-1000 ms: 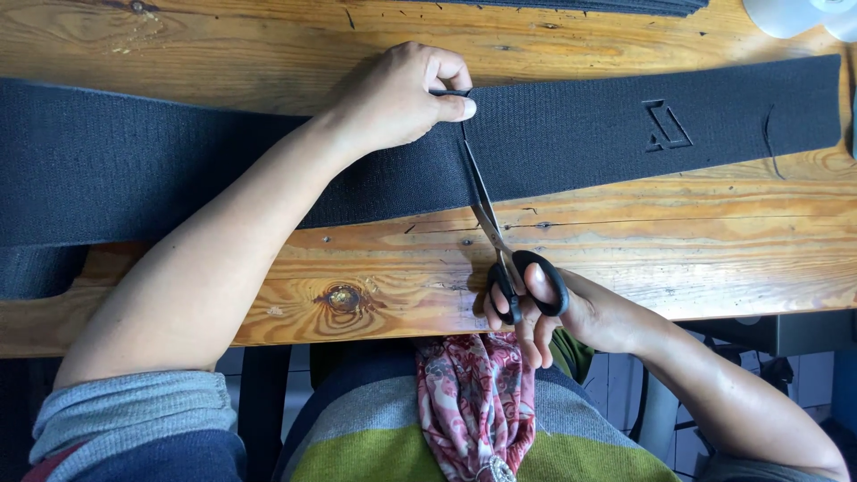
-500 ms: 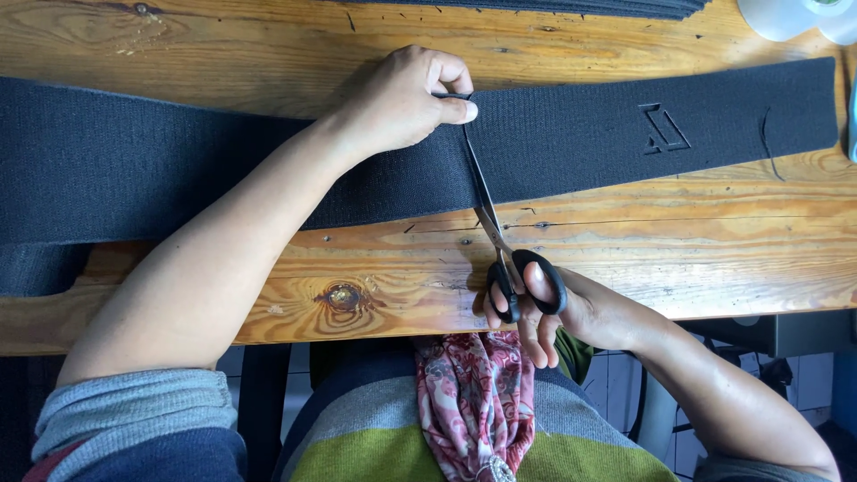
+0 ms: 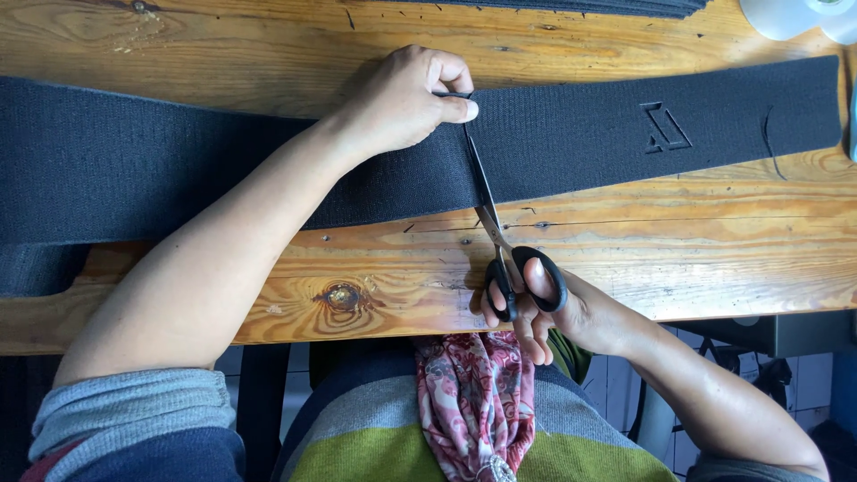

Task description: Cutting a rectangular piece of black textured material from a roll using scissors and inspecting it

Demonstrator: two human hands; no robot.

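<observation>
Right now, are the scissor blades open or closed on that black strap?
Nearly closed: the scissors show their blades as one thin line across the black strap, tips by the left hand; the right hand is in the handles.

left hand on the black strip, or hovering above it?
Touching. The head view shows the left hand resting on the black fabric strip, fingertips pinching its top edge beside the scissors.

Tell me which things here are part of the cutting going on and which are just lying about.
In use:
- black scissors, in the right hand
- wide black fabric band, pinned by the left hand
- wooden table beneath

Lying about:
- white objects at the far right corner
- dark stack at the far edge
</observation>
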